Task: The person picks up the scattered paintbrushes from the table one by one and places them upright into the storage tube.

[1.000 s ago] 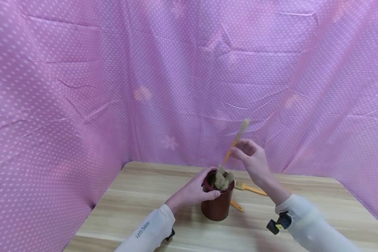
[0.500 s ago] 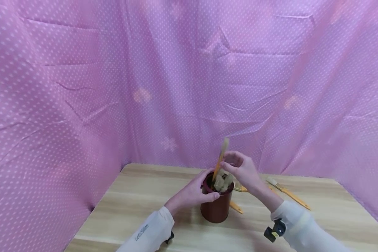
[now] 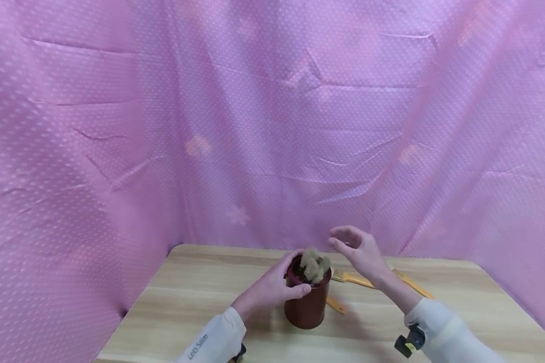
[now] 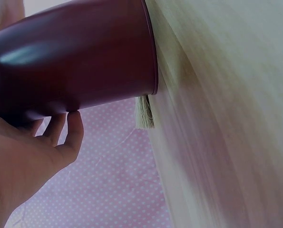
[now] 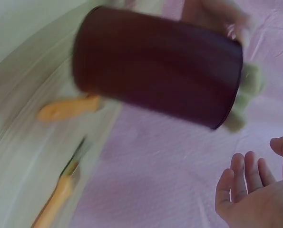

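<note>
A dark red cylindrical container (image 3: pixel 305 308) stands on the wooden table with several paintbrushes (image 3: pixel 315 264) inside, their pale bristles rising above the rim. My left hand (image 3: pixel 277 285) grips it near the top, thumb at the near side and fingers around the far side; the left wrist view shows those fingers (image 4: pixel 73 130) against its wall. My right hand (image 3: pixel 363 254) hovers to the right of the bristles, holding nothing. In the right wrist view its fingers (image 5: pixel 252 173) are loosely bent and apart from the container.
A paintbrush with an orange handle (image 3: pixel 359 280) lies behind the container, and another brush (image 3: pixel 415 285) lies farther right, partly behind my right forearm. An orange handle end (image 3: pixel 337 305) shows beside the container's base. Pink dotted cloth (image 3: pixel 254 126) hangs around the table.
My right hand has lowered a paintbrush into the container, let it go and drawn back to the right. My left hand has kept its grip on the container.
</note>
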Available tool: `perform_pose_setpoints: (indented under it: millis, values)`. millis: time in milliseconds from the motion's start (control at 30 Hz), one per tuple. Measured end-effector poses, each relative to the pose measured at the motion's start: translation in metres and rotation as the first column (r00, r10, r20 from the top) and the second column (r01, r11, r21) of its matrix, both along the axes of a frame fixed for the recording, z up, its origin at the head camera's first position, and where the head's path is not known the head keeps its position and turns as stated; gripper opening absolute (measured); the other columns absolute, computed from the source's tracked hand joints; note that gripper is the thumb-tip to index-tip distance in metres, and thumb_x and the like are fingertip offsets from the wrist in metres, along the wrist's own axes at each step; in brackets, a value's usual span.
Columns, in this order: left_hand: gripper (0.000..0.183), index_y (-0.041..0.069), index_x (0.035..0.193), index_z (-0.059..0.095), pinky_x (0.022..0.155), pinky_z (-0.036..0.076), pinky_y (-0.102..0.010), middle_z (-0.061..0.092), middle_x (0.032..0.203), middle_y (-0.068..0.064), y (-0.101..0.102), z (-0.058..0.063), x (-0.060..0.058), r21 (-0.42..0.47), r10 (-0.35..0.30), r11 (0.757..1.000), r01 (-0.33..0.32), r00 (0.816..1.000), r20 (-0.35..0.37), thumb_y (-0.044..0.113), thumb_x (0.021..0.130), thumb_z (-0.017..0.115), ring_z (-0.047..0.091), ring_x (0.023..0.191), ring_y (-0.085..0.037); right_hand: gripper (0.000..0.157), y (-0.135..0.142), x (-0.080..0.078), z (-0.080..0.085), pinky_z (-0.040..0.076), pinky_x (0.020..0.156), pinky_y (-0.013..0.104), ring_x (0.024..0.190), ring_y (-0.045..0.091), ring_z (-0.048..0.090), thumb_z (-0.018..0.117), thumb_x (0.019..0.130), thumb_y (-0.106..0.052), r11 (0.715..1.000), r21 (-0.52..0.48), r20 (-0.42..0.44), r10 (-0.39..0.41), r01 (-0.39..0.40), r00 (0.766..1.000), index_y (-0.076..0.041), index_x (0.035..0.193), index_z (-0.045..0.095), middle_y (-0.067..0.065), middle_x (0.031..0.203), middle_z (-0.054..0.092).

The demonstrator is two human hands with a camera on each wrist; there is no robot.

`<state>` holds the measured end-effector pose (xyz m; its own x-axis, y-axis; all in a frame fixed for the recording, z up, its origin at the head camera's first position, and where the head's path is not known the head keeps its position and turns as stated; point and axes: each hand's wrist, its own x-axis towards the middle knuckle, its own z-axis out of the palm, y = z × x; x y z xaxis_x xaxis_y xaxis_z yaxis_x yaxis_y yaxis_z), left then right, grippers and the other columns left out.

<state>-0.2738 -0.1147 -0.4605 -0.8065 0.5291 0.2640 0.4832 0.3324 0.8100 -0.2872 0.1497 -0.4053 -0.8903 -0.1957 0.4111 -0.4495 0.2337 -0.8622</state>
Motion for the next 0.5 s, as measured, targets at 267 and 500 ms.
perform_pose_setpoints:
  millis: [267,500]
  values:
    - [0.080,0.040,0.157,0.029,0.112,0.032,-0.050,0.036,0.155,0.008,-0.005,0.001,-0.001,0.010,0.004,1.000,-0.004,1.000,0.025,0.048,0.091,0.074,0.040,0.139,-0.018,0.037,0.053,-0.008,-0.022,0.055,0.087,0.036,0.104,0.035,0.065,0.065,0.101,-0.035,0.992,0.113,0.025,-0.053,0.050,0.998,-0.005,0.122,0.067,0.007,0.106,0.072]
    - [0.083,0.036,0.159,0.028,0.111,0.033,-0.051,0.033,0.156,0.010,-0.001,-0.001,-0.005,0.000,-0.013,1.000,0.013,0.999,0.042,0.051,0.091,0.074,0.038,0.140,-0.016,0.043,0.114,-0.007,-0.051,0.056,0.084,0.034,0.101,0.028,0.067,0.062,0.104,-0.035,0.963,0.219,0.056,-0.171,0.155,0.984,0.004,0.123,0.065,0.011,0.108,0.071]
